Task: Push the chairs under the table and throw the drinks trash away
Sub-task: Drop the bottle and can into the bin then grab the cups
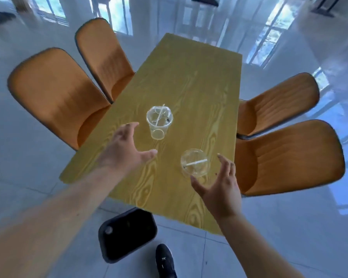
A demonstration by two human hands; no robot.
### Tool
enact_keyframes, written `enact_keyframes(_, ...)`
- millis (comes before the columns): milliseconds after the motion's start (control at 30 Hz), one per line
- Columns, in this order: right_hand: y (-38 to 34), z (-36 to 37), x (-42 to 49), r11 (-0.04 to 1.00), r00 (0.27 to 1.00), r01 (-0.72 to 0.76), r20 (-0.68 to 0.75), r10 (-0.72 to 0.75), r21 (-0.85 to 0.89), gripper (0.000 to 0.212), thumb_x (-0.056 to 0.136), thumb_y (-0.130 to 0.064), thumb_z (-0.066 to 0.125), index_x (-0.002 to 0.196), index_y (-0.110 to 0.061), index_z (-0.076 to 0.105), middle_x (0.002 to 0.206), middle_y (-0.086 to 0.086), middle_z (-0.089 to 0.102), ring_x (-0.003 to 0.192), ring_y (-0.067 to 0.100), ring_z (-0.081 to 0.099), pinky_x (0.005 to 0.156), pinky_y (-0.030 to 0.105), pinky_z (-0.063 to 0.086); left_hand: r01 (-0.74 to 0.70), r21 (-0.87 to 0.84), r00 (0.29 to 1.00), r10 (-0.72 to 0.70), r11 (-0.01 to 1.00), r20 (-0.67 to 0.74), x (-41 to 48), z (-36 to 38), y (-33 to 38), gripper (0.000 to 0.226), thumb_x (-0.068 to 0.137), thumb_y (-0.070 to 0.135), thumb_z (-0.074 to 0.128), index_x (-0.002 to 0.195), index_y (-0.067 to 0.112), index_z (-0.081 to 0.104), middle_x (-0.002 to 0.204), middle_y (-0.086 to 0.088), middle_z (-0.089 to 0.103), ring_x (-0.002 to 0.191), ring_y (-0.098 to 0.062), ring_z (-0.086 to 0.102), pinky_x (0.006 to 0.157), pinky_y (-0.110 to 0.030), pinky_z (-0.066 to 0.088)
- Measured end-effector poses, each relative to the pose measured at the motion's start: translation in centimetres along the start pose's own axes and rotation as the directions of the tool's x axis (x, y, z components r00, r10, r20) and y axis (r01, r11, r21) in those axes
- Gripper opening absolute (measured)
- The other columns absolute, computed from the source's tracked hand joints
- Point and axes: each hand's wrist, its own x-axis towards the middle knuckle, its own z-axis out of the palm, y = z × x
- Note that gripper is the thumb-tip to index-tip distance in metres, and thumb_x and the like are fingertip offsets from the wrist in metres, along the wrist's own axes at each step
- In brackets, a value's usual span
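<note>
Two clear plastic cups with straws stand on the yellow wooden table (189, 81). The farther cup (159, 122) is near the table's middle; the nearer cup (195, 162) is toward the right edge. My left hand (125, 149) hovers open just left of the farther cup, not touching it. My right hand (219, 185) is open, fingers spread, just below and right of the nearer cup, apart from it. Orange chairs sit against the table sides: two on the left (56, 97) (102, 57) and two on the right (277, 105) (289, 157).
A black bin (127, 233) stands on the floor under the table's near end. My black shoe (166, 261) is beside it. Glossy white tiled floor surrounds the table, with other furniture legs far at the back.
</note>
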Motion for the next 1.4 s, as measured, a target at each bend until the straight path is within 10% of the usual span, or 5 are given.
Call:
enact_keyframes(233,3.7,1.4,5.6,0.999,0.924,-0.039,0.38,0.036,0.002,0.126,0.06,-0.094,0.066,0.156,-0.046,0.0,0.164,-0.011,0.019,0.133,0.025,0.053,0.085,0.039,0.053,0.094,0.06,0.995,-0.096,0.994,0.027,9.4,3.7,4.7,0.124,0.057,0.086,0.075,0.153,0.036,0.014,0.161,-0.01,0.027,0.137,-0.035,0.043,0.09,-0.047,0.047)
enact_keyframes(600,3.2,3.2,7.5,0.999,0.835,0.024,0.551,-0.005,-0.027,0.115,0.06,-0.09,0.069,0.153,-0.044,0.018,0.156,-0.01,0.038,0.121,0.021,0.06,0.083,0.036,0.052,0.072,0.062,0.993,-0.077,0.995,0.089,12.3,5.5,3.6,0.09,0.064,0.068,0.085,0.135,0.038,0.039,0.139,-0.003,0.052,0.098,-0.023,0.052,0.074,-0.035,0.041)
enact_keyframes(1400,-9.0,7.7,-15.6,0.99,0.713,0.138,0.695,-0.091,-0.012,0.105,0.065,-0.081,0.073,0.147,-0.043,0.02,0.148,-0.009,0.043,0.116,0.025,0.062,0.08,0.041,0.054,0.339,-0.016,0.934,-0.334,0.941,0.128,-25.0,-4.3,-14.9,0.099,0.047,0.081,0.071,0.133,0.047,0.036,0.13,0.007,0.057,0.099,-0.016,0.059,0.079,-0.033,0.047)
